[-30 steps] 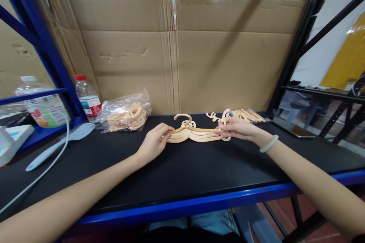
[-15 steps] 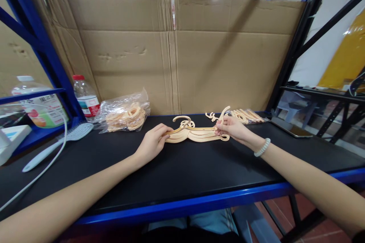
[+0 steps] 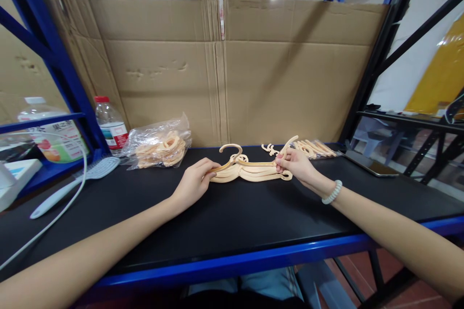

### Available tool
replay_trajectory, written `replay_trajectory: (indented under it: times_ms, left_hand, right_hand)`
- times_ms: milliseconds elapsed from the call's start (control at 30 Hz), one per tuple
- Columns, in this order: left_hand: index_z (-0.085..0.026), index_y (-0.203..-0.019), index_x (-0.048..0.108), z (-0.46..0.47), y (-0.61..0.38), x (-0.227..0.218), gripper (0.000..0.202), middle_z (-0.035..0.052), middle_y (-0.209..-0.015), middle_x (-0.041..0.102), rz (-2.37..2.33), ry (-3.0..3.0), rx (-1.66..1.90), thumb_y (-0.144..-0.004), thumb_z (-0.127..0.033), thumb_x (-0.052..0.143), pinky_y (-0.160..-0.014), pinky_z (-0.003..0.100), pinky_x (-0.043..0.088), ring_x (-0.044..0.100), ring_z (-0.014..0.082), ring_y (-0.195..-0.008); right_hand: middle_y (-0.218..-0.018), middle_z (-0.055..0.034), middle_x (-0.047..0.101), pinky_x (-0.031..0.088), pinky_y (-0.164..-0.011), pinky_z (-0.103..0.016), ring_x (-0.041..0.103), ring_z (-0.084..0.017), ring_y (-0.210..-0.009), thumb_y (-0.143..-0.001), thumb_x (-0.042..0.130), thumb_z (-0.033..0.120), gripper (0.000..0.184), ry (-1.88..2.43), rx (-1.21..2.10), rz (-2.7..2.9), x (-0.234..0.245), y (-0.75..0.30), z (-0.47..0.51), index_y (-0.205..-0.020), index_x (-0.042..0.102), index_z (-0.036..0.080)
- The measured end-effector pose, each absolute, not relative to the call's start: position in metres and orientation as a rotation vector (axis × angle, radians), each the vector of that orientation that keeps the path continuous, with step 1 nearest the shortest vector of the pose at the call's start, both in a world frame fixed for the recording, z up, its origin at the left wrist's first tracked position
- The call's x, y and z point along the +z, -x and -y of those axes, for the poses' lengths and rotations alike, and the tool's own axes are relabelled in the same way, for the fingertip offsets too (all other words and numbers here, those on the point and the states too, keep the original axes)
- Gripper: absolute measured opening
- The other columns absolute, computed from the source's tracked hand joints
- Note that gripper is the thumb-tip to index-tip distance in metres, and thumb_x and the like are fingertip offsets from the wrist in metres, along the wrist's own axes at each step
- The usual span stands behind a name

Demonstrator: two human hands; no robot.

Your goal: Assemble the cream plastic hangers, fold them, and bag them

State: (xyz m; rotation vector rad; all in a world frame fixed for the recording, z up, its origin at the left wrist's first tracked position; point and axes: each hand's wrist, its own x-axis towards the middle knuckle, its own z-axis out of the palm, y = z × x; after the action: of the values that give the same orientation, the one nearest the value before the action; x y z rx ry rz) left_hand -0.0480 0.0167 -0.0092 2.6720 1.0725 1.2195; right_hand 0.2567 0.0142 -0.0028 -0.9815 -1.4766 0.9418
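Note:
A small stack of cream wooden hangers [image 3: 250, 172] lies in the middle of the black shelf top [image 3: 232, 217]. My left hand [image 3: 194, 181] pinches the left end of the top hanger in the stack. My right hand [image 3: 295, 164] is closed on the stack's right end and also holds a thin cream piece [image 3: 290, 145] that sticks up from its fingers. A white bead bracelet sits on my right wrist.
A clear bag of cream rings [image 3: 161, 147] lies at the back left beside a red-capped bottle [image 3: 110, 123]. More cream parts in plastic [image 3: 313, 147] lie at the back right, next to a dark tablet [image 3: 369, 164]. A pale brush [image 3: 76, 183] and white cable lie left. Cardboard walls the back.
My right hand has drawn slightly back and left along the stack, and the thin piece in it now tilts up higher. The left hand has stayed put.

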Motion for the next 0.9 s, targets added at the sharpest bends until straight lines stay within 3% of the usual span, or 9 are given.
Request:
replay_trajectory:
  times_ms: [333,633,767,900]
  left_hand:
    - [-0.018,-0.094,0.063,-0.011,0.043,-0.005,0.018,0.0038,-0.083,0.060,-1.103,-2.643,1.200,-0.086,-0.016,0.046,-0.066,0.027,0.046,0.058,0.0160,-0.074]
    - [-0.017,-0.101,0.059,-0.022,0.051,-0.001,0.019,0.0042,-0.086,0.065,-1.198,-2.588,1.169,-0.087,-0.021,0.047,-0.069,0.029,0.048,0.061,0.0174,-0.076]
    - [-0.017,-0.103,0.059,-0.024,0.055,0.005,0.020,0.0044,-0.087,0.066,-1.213,-2.605,1.147,-0.089,-0.022,0.044,-0.068,0.028,0.048,0.061,0.0172,-0.075]
    - [-0.017,-0.099,0.060,-0.023,0.059,0.013,0.019,0.0060,-0.089,0.065,-1.154,-2.811,1.118,-0.090,-0.023,0.044,-0.074,0.031,0.047,0.060,0.0189,-0.082]
  right_hand:
    - [-0.052,0.0017,0.058,0.048,-0.049,-0.025,0.056,-0.011,-0.048,-0.062,0.076,0.037,0.034,0.972,0.932,1.403,-0.004,-0.256,-0.016,-0.069,0.049,0.018]
    - [-0.088,-0.0038,0.064,0.050,-0.058,-0.023,0.056,-0.009,-0.065,-0.067,0.076,0.033,0.023,0.761,1.121,1.354,0.010,-0.274,-0.022,-0.079,0.068,0.016]
    - [-0.073,-0.0027,0.065,0.050,-0.061,-0.027,0.056,-0.010,-0.061,-0.065,0.077,0.036,0.026,0.794,1.023,1.362,0.023,-0.295,-0.023,-0.082,0.071,0.017]
    - [-0.070,-0.0035,0.066,0.046,-0.055,-0.027,0.057,-0.013,-0.060,-0.064,0.077,0.039,0.030,1.023,0.840,1.635,0.032,-0.323,-0.028,-0.082,0.071,0.016]
